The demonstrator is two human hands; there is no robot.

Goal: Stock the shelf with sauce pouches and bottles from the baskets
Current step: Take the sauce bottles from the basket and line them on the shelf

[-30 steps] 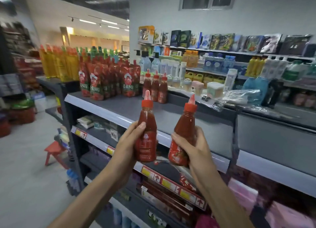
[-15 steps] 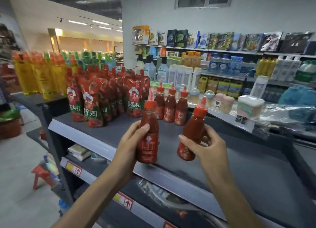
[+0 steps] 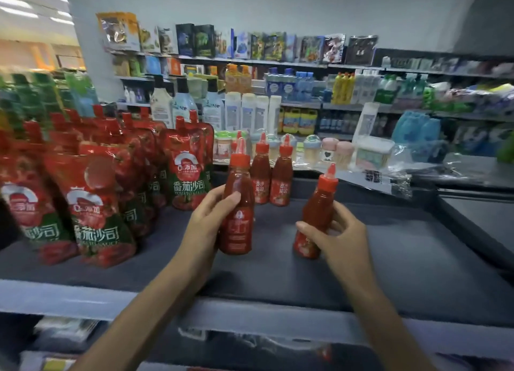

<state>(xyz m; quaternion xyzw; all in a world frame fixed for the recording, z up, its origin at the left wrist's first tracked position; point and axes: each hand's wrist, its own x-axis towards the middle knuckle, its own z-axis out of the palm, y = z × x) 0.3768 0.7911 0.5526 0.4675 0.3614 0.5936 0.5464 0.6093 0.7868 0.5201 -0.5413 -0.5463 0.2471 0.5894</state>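
Head view: the left hand (image 3: 210,221) is curled round an upright bottle (image 3: 239,203). The right hand (image 3: 340,238) grips a second bottle (image 3: 317,213), its top tilted right. Both are over the grey shelf (image 3: 395,259), in front of standing bottles (image 3: 271,177), with pouches (image 3: 94,203) to the left.

White bottles (image 3: 248,112), pastel jars (image 3: 330,149) behind
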